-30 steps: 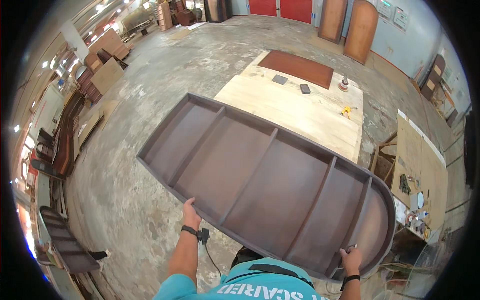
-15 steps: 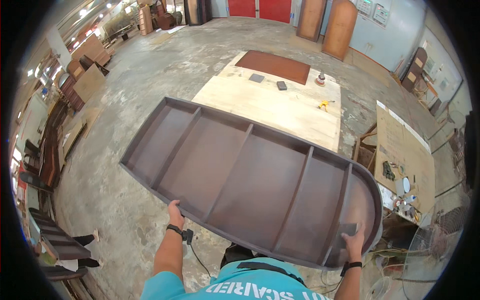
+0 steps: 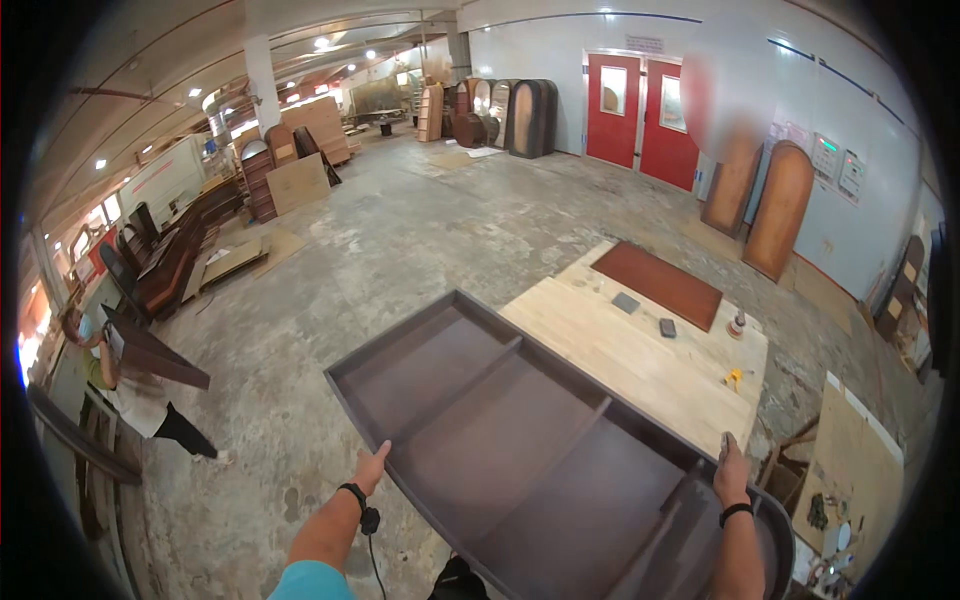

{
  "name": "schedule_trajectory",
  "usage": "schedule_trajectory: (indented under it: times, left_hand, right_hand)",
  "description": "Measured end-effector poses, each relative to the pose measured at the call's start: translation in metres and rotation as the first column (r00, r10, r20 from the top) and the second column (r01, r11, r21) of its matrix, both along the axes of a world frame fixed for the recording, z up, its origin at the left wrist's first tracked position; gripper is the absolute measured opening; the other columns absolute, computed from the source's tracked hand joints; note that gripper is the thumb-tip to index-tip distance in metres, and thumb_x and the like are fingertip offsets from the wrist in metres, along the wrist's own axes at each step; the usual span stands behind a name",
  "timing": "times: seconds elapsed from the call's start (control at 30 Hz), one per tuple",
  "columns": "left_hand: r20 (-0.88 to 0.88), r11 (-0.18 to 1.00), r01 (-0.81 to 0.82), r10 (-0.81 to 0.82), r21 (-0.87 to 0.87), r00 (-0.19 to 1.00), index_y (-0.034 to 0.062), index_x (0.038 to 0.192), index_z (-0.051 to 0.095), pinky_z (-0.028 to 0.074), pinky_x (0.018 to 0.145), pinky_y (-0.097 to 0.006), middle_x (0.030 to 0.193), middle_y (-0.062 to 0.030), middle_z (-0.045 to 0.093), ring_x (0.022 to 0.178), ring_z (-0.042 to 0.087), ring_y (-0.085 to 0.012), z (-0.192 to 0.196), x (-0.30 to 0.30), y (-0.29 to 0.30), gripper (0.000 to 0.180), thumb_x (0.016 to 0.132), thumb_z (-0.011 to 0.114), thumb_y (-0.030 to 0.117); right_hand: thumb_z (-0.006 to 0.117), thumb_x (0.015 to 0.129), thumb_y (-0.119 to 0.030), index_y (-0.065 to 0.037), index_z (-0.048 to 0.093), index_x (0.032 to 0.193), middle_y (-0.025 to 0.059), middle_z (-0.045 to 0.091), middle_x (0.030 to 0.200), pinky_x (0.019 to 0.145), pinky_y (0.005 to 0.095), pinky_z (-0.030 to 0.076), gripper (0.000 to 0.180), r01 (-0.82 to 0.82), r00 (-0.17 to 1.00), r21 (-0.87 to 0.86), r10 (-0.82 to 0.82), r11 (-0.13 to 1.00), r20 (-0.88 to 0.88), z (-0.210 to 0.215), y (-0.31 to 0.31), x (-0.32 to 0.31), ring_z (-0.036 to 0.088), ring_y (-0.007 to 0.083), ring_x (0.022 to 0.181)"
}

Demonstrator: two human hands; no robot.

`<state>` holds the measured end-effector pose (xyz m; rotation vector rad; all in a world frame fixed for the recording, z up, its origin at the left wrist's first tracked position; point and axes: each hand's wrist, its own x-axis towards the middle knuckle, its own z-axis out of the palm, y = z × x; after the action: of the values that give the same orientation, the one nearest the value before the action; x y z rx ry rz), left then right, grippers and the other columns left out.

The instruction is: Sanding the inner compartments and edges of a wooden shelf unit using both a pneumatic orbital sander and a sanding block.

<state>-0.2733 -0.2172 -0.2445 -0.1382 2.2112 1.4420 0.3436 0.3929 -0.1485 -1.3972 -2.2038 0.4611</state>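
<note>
A large dark brown shelf unit (image 3: 500,438) lies on its back in front of me, one end squared and the other rounded, with cross dividers between its raised sides. My left hand (image 3: 372,468) grips its near left rim, thumb on top, with a black band on the wrist. At the far rim, toward the rounded end, my right hand (image 3: 732,472) is closed. Whether the grey pad is still in its fingers is hidden. Just beyond is a pale wooden board (image 3: 570,305) bearing a reddish-brown panel (image 3: 660,284).
On the board are a grey sheet (image 3: 626,302), a dark block (image 3: 667,328), a sander (image 3: 737,324) and a yellow tool (image 3: 734,378). A cluttered side table (image 3: 850,450) stands right. At left, a person (image 3: 150,400) carries a dark wooden piece (image 3: 155,350). Red doors (image 3: 612,110) are at the back.
The view has tilted up and shifted left. My right hand has gone from inside the rounded end, where it held a grey pad, to the far rim. My left hand stays on the near rim.
</note>
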Motion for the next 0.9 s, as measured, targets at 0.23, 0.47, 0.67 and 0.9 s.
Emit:
schedule_trajectory:
  times: [0.23,0.47,0.67,0.9]
  left_hand:
    - [-0.148,1.000,-0.021,0.019,-0.008,0.989,-0.0137,0.172,0.031,0.041,0.130,-0.047,0.171,-0.0305,0.051,0.157,0.051,-0.0404,0.027,-0.135,0.049,0.101,0.108,0.078,0.049]
    - [-0.032,0.868,-0.365,0.398,0.335,0.917,-0.0034,0.168,0.045,0.045,0.124,-0.045,0.165,-0.0173,0.058,0.146,0.058,-0.0328,-0.004,-0.167,0.053,0.058,0.119,0.062,0.022]
    - [0.019,0.839,-0.404,0.427,0.365,0.904,-0.0025,0.168,0.042,0.044,0.124,-0.044,0.166,-0.0176,0.055,0.145,0.058,-0.0307,-0.014,-0.172,0.051,0.058,0.119,0.062,0.021]
    - [0.036,0.817,-0.398,0.423,0.417,0.905,-0.0022,0.168,0.040,0.044,0.124,-0.043,0.162,-0.0166,0.055,0.144,0.057,-0.0296,-0.006,-0.170,0.048,0.058,0.119,0.061,0.019]
  right_hand:
    - [0.049,0.117,-0.058,-0.008,0.058,0.165,0.0291,0.073,0.146,0.121,0.0559,0.049,0.070,-0.139,0.922,-0.254,0.219,0.957,0.320,-0.066,0.056,-0.180,0.067,0.0473,0.140]
    - [0.050,0.115,-0.062,0.006,0.051,0.166,0.0322,0.068,0.153,0.118,0.0578,0.049,0.085,-0.316,0.875,-0.140,0.345,0.938,0.340,-0.048,0.004,-0.502,0.065,0.0496,0.140]
    - [0.047,0.119,-0.057,0.006,0.057,0.161,0.0307,0.072,0.147,0.117,0.0517,0.050,0.077,-0.606,0.789,-0.211,0.613,0.767,-0.037,-0.057,0.003,-0.754,0.069,0.0446,0.134]
    - [0.070,0.115,-0.030,0.004,0.071,0.150,0.0194,0.079,0.141,0.108,0.0399,0.058,0.049,-0.700,0.679,-0.541,0.667,0.465,-0.305,-0.039,0.050,-0.878,0.074,0.0249,0.125]
